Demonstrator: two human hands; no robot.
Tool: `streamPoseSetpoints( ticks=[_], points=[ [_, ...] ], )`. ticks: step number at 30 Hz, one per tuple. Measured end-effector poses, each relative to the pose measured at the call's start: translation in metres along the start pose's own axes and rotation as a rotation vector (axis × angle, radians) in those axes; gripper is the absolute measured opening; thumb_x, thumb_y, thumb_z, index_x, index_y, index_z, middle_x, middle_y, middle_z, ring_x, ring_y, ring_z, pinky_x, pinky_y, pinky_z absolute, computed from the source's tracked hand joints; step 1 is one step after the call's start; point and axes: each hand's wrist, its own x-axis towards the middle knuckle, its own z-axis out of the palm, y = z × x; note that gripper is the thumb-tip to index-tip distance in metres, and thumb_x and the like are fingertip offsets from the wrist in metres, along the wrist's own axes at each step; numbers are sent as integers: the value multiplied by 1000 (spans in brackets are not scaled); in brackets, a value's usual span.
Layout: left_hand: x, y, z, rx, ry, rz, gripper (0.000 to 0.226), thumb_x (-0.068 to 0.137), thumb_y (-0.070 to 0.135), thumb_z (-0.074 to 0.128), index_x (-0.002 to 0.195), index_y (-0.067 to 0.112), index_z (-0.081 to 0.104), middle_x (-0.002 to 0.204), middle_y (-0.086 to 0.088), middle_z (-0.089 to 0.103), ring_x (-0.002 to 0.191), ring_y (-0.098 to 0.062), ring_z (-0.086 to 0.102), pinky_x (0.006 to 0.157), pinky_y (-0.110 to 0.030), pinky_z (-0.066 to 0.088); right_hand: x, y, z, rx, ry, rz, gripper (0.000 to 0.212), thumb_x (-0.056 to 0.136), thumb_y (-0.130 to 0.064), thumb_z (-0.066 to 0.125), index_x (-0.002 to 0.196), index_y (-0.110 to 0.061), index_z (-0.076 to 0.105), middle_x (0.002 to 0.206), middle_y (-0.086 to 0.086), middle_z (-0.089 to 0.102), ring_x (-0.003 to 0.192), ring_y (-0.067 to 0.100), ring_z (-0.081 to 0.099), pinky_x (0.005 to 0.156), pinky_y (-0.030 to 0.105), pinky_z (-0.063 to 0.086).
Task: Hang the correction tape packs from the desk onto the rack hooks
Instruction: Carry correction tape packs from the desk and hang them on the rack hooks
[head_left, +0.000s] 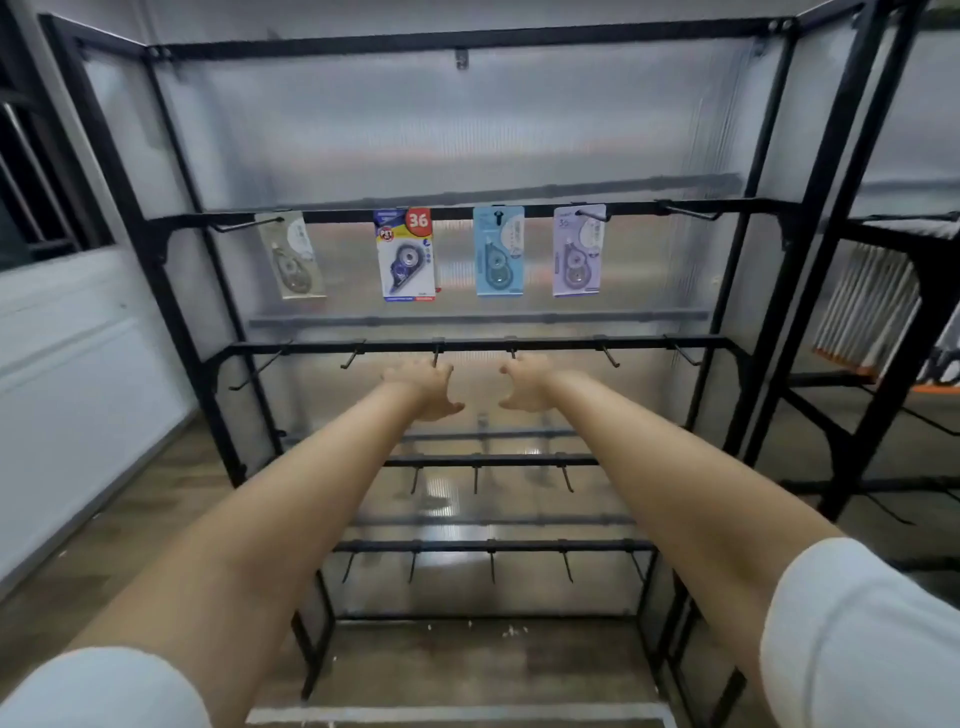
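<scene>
Both hands, left (423, 387) and right (524, 383), hold nothing, fingers loose, below four packs (405, 254) on the rack (156, 244)

Wood-plank floor (130, 509); white wall panel (78, 374) left; second black rack (883, 364) right; possibly dark window (31, 171) upper left.

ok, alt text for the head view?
Two empty hands, left hand and right hand, reach toward a black rack. Four correction tape packs hang on its upper rail; lower hooks are bare.
</scene>
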Motion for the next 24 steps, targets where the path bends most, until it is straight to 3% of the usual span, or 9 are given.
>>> streamPoseSetpoints(
  ticks=[3, 8, 15, 21, 24],
  points=[
    [-23, -11, -5, 23, -7, -72, 75, 94, 59, 39, 153, 20, 13, 158, -7, 19, 143, -30, 24, 113, -46, 28, 1, -17, -5, -51, 10, -57, 63, 95, -37, 50, 148, -11, 27, 150, 14, 31, 136, 34, 33, 111, 42, 32],
    [-69, -29, 3, -102, 19, -231, 65, 95, 50, 45, 147, 14, 29, 149, -13, 34, 134, -32, 36, 105, -41, 37, -9, -53, 0, -5, 43, -250, 59, 96, -29, 51, 149, -13, 28, 150, 14, 33, 136, 34, 35, 110, 42, 33],
    [-168, -63, 68, -163, -64, -489, 59, 95, 52, 42, 140, 14, 39, 140, -15, 40, 129, -33, 37, 98, -47, 39, -38, -148, 53, -93, 13, -586, 41, 90, -18, 50, 130, -8, 50, 125, 16, 51, 113, 36, 52, 94, 42, 47],
    [-279, -107, 119, -185, -187, -755, 60, 96, 49, 39, 145, 15, 34, 148, -14, 33, 135, -34, 31, 104, -49, 33, -87, -256, 96, -211, -99, -889, 46, 94, -14, 49, 138, -5, 43, 132, 18, 50, 115, 35, 53, 91, 39, 49],
    [-341, -130, 137, -182, -240, -850, 58, 96, 49, 39, 143, 14, 36, 145, -14, 37, 134, -33, 33, 103, -49, 34, -121, -309, 111, -239, -134, -1006, 51, 95, -18, 47, 144, -6, 36, 139, 18, 46, 121, 35, 50, 97, 38, 46]
  ],
)
